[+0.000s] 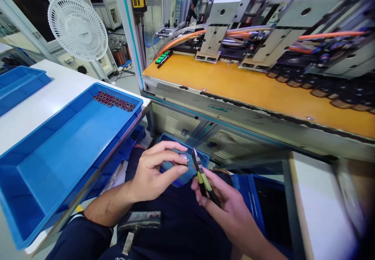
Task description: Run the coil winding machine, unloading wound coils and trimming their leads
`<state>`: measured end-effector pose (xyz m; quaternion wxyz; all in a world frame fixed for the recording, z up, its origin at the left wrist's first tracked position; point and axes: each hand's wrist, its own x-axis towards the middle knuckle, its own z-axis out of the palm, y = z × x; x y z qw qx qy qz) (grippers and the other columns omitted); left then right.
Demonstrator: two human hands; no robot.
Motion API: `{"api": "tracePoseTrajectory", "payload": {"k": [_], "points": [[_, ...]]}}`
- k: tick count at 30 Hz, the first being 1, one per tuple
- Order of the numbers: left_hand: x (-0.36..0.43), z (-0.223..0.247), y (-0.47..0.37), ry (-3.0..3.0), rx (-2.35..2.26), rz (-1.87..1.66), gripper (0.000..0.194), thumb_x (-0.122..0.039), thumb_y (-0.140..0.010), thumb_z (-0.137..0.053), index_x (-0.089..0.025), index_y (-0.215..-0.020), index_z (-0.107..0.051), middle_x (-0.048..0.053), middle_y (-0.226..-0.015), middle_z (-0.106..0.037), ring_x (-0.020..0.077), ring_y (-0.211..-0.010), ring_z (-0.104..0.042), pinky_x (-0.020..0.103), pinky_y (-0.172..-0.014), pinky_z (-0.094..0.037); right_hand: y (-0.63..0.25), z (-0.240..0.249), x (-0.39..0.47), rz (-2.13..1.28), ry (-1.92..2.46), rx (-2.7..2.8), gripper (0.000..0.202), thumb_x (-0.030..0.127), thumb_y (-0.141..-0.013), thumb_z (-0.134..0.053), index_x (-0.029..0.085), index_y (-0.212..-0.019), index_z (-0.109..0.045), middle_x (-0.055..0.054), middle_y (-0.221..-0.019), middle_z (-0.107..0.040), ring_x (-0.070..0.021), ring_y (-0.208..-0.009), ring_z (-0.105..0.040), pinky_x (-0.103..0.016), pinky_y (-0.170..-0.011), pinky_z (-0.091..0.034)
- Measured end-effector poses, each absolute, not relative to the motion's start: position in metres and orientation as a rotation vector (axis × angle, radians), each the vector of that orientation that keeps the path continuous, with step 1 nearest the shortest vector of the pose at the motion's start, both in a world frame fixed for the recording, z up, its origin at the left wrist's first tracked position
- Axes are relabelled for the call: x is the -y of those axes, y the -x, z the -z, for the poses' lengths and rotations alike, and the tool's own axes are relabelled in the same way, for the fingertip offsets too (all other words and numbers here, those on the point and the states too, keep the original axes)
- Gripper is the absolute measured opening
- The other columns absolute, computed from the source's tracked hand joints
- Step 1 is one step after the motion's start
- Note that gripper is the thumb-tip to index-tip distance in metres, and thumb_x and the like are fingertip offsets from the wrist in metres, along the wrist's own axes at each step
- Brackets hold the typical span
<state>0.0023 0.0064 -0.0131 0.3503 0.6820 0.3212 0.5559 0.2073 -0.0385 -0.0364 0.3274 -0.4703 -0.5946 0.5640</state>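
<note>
My left hand (pixel 158 166) pinches a small shiny cylindrical part (pixel 184 158) between thumb and fingers; its exact kind is hard to make out. Close to its right, my right hand (pixel 218 195) is wrapped round the yellow-green and black handles of cutting pliers (pixel 201 174). The pliers point up, their jaws near the small part but apart from it. Both hands hang above my lap, with a blue bin (pixel 202 156) below and behind them.
On the white table at left, a long blue tray (pixel 67 138) holds many small dark-red and metallic parts (pixel 114 101) at its far end. A white fan (pixel 78 28) stands behind. Ahead is a machine with an orange bench top (pixel 228 76). A white surface (pixel 319 205) lies at right.
</note>
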Motion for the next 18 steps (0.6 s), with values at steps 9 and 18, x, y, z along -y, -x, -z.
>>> {"api": "tracePoseTrajectory", "payload": {"k": [9, 18], "points": [[-0.011, 0.026, 0.006, -1.925, -0.677, -1.575, 0.063, -0.003, -0.072, -0.074, -0.022, -0.126, -0.049, 0.011, -0.110, -0.064, 0.0206, -0.097, -0.066, 0.035, -0.081, -0.061, -0.235, 0.025, 0.051, -1.441, 1.197, 1.694, 0.040, 0.026, -0.093, -0.052, 0.027, -0.134, -0.052, -0.005, -0.090, -0.065, -0.0127, -0.071, -0.063, -0.023, -0.069, -0.056], [-0.007, 0.016, 0.013, -2.299, -0.782, -1.505, 0.040, -0.005, -0.078, -0.069, -0.014, -0.117, -0.062, 0.012, -0.106, -0.065, 0.0197, -0.098, -0.068, 0.031, -0.083, -0.061, -0.240, 0.024, 0.066, -1.569, 1.081, 1.654, 0.057, 0.013, -0.087, -0.053, 0.032, -0.140, -0.048, -0.010, -0.110, -0.066, -0.0189, -0.087, -0.069, -0.035, -0.086, -0.057]]}}
